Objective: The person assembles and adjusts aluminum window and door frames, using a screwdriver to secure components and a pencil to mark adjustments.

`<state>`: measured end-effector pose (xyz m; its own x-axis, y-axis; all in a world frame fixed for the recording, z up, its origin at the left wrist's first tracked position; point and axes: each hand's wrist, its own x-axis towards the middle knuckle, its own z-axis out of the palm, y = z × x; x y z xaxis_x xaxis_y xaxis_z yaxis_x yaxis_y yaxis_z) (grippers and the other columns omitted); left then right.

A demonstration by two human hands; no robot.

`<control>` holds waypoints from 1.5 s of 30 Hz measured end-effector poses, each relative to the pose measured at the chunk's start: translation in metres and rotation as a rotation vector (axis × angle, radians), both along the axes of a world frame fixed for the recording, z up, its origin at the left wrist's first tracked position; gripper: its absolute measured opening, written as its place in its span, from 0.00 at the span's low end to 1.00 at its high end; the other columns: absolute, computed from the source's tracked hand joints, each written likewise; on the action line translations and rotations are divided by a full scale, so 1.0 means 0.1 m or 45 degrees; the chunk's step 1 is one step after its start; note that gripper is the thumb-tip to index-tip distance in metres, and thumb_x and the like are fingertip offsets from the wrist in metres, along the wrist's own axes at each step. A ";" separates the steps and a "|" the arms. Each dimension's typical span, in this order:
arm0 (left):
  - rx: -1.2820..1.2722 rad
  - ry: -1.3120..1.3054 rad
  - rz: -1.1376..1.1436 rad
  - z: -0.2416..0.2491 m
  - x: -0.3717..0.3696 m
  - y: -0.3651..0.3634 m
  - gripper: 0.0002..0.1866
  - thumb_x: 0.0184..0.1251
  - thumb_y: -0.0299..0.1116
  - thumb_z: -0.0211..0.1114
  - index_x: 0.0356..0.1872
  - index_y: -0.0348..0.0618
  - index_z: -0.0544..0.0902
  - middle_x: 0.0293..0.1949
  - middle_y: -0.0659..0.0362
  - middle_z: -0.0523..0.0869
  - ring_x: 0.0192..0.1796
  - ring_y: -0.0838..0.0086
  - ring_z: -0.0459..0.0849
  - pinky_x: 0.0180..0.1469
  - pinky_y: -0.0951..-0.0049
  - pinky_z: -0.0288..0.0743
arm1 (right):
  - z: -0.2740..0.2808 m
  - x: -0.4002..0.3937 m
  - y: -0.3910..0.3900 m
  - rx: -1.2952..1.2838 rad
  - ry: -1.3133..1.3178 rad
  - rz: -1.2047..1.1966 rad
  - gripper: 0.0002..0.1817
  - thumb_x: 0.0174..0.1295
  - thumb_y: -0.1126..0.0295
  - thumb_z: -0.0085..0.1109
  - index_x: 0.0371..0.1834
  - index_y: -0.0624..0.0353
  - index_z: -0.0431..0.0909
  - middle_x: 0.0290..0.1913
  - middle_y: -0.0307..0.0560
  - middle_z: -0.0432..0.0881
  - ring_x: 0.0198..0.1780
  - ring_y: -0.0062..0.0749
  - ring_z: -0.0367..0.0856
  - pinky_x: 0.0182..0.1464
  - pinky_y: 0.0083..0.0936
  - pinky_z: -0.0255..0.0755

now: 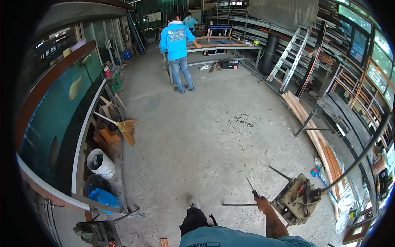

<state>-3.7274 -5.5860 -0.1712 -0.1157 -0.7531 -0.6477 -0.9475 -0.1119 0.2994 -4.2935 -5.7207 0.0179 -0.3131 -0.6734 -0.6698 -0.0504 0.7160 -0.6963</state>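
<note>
My right hand [261, 204] is closed around the dark handle of a screwdriver [251, 188], whose thin shaft points up and to the left. Just right of that hand stands a metal machine [298, 197] with a long curved lever [362, 154] rising to the right. A red-handled tool [301, 190] lies on top of the machine. Several small dark pieces [242, 121] are scattered on the concrete floor ahead. My left hand is not in view.
A person in a blue shirt [176, 39] stands at a long table [222, 47], with another person [189, 21] behind. An aquarium [57, 107], a broom [126, 131] and a white bucket [101, 164] are at left. A ladder [289, 57] and wooden planks [309, 125] are at right.
</note>
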 end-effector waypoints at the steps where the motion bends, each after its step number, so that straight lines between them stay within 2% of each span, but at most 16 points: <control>1: -0.032 0.004 0.026 -0.12 -0.09 -0.36 0.22 0.62 0.50 0.48 0.39 0.44 0.83 0.46 0.48 0.82 0.52 0.53 0.79 0.56 0.57 0.69 | 0.12 -0.06 -0.50 -0.035 -0.072 -0.060 0.14 0.56 0.60 0.60 0.32 0.59 0.70 0.17 0.37 0.68 0.12 0.22 0.63 0.13 0.24 0.58; 10: -0.391 0.001 0.219 -0.34 -0.48 -4.50 0.23 0.63 0.51 0.48 0.43 0.44 0.82 0.49 0.48 0.81 0.53 0.54 0.78 0.58 0.58 0.68 | -0.80 -0.48 -2.24 0.311 -0.120 0.111 0.20 0.59 0.47 0.56 0.24 0.52 0.76 0.14 0.38 0.70 0.12 0.28 0.67 0.15 0.27 0.57; 11: 0.365 0.074 0.681 -0.15 -0.44 -5.45 0.25 0.65 0.52 0.47 0.49 0.44 0.80 0.50 0.47 0.80 0.55 0.53 0.77 0.60 0.55 0.65 | -0.72 -0.52 -2.41 0.326 -0.133 0.077 0.20 0.59 0.47 0.56 0.24 0.52 0.76 0.14 0.38 0.70 0.12 0.28 0.67 0.15 0.27 0.57; 12: 0.119 0.161 0.651 -0.04 -0.50 -6.25 0.23 0.64 0.49 0.50 0.47 0.42 0.81 0.48 0.46 0.81 0.53 0.52 0.78 0.58 0.56 0.68 | -0.69 -0.52 -2.53 0.360 -0.144 0.034 0.20 0.59 0.47 0.56 0.24 0.52 0.76 0.14 0.38 0.70 0.12 0.28 0.67 0.15 0.27 0.57; 13: -0.391 -0.090 -0.221 0.18 -0.50 -7.00 0.16 0.68 0.42 0.49 0.27 0.45 0.79 0.21 0.62 0.82 0.22 0.66 0.80 0.23 0.64 0.73 | -0.68 -0.50 -2.64 0.395 -0.162 -0.013 0.21 0.59 0.46 0.56 0.23 0.52 0.76 0.14 0.38 0.70 0.12 0.28 0.68 0.15 0.27 0.58; 14: -0.822 -0.173 -0.351 0.31 -0.61 -7.76 0.14 0.64 0.37 0.52 0.23 0.43 0.79 0.20 0.61 0.80 0.19 0.67 0.77 0.23 0.65 0.70 | -0.70 -0.49 -2.77 0.427 -0.180 -0.059 0.21 0.59 0.46 0.56 0.23 0.52 0.76 0.14 0.38 0.71 0.13 0.28 0.68 0.15 0.27 0.58; 15: -0.734 0.452 0.669 0.48 -0.81 -8.40 0.13 0.60 0.36 0.53 0.22 0.40 0.79 0.18 0.59 0.79 0.20 0.70 0.76 0.24 0.67 0.68 | -0.74 -0.51 -2.98 0.446 -0.193 -0.100 0.21 0.59 0.46 0.55 0.23 0.52 0.77 0.14 0.39 0.71 0.13 0.28 0.68 0.15 0.27 0.58; 16: -0.847 0.576 0.728 0.68 -1.02 -9.06 0.12 0.58 0.35 0.53 0.25 0.38 0.80 0.19 0.58 0.79 0.21 0.73 0.74 0.25 0.68 0.66 | -0.80 -0.59 -3.28 0.453 -0.200 -0.135 0.21 0.59 0.46 0.55 0.23 0.53 0.77 0.14 0.39 0.71 0.13 0.28 0.68 0.16 0.28 0.59; 18: -0.825 0.539 0.511 1.17 -1.46 -10.11 0.17 0.61 0.39 0.50 0.35 0.36 0.82 0.35 0.45 0.85 0.41 0.51 0.82 0.44 0.60 0.75 | -0.93 -0.85 -4.01 0.455 -0.202 -0.189 0.22 0.58 0.45 0.55 0.23 0.53 0.77 0.15 0.39 0.72 0.14 0.28 0.69 0.16 0.28 0.59; 23: -0.720 0.694 0.696 1.06 -2.82 -11.52 0.15 0.62 0.38 0.55 0.39 0.36 0.81 0.36 0.47 0.85 0.41 0.53 0.83 0.45 0.60 0.74 | -1.09 -2.30 -6.20 0.445 -0.104 -0.218 0.23 0.58 0.44 0.55 0.23 0.54 0.78 0.15 0.41 0.73 0.15 0.28 0.70 0.17 0.28 0.61; 24: -0.778 0.697 0.716 0.82 -3.08 -11.64 0.09 0.61 0.31 0.54 0.31 0.38 0.80 0.25 0.57 0.81 0.27 0.70 0.79 0.34 0.69 0.74 | -1.11 -2.55 -6.67 0.440 -0.097 -0.216 0.23 0.57 0.43 0.55 0.23 0.54 0.78 0.15 0.41 0.73 0.15 0.28 0.70 0.17 0.28 0.62; 27: -0.251 -0.007 -0.613 0.34 -3.55 -11.62 0.20 0.67 0.44 0.46 0.40 0.40 0.81 0.42 0.45 0.83 0.46 0.49 0.80 0.51 0.53 0.73 | -1.14 -2.97 -7.48 0.533 -0.115 -0.212 0.24 0.57 0.43 0.54 0.23 0.54 0.79 0.15 0.42 0.74 0.16 0.28 0.71 0.18 0.28 0.63; 30: 0.553 0.221 0.241 0.67 -3.98 -11.28 0.18 0.65 0.42 0.51 0.50 0.46 0.78 0.39 0.45 0.83 0.49 0.54 0.80 0.49 0.57 0.73 | -0.65 -3.35 -8.56 0.591 0.059 -0.317 0.23 0.57 0.47 0.55 0.24 0.57 0.80 0.17 0.43 0.77 0.18 0.25 0.73 0.20 0.25 0.66; 33: 0.460 0.229 0.229 0.22 -4.37 -11.76 0.18 0.65 0.43 0.50 0.48 0.45 0.79 0.39 0.46 0.83 0.48 0.54 0.80 0.49 0.58 0.73 | -0.02 -4.17 -10.26 -0.361 0.071 -0.446 0.14 0.51 0.62 0.63 0.29 0.63 0.76 0.25 0.43 0.80 0.24 0.24 0.77 0.25 0.22 0.70; 36: 0.288 0.197 0.205 -0.13 -4.76 -12.73 0.19 0.65 0.45 0.50 0.44 0.43 0.81 0.39 0.46 0.84 0.47 0.54 0.81 0.48 0.58 0.73 | 0.59 -4.49 -11.60 -0.613 0.086 -0.618 0.13 0.48 0.70 0.64 0.35 0.63 0.74 0.30 0.43 0.79 0.25 0.25 0.77 0.27 0.23 0.72; 45: -0.197 -0.017 -0.023 -0.19 -6.15 -17.79 0.22 0.64 0.47 0.50 0.34 0.35 0.83 0.37 0.44 0.84 0.44 0.52 0.82 0.47 0.58 0.74 | -0.82 -5.28 -13.83 -0.004 -0.647 -1.213 0.14 0.60 0.58 0.50 0.19 0.50 0.67 0.14 0.40 0.67 0.13 0.30 0.66 0.15 0.28 0.62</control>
<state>-4.3421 -7.3655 -0.1900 -0.1221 -0.8418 -0.5258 -0.9531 -0.0484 0.2989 -4.8216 -7.1037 -0.0642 -0.3947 -0.3019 -0.8678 0.8220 0.3060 -0.4803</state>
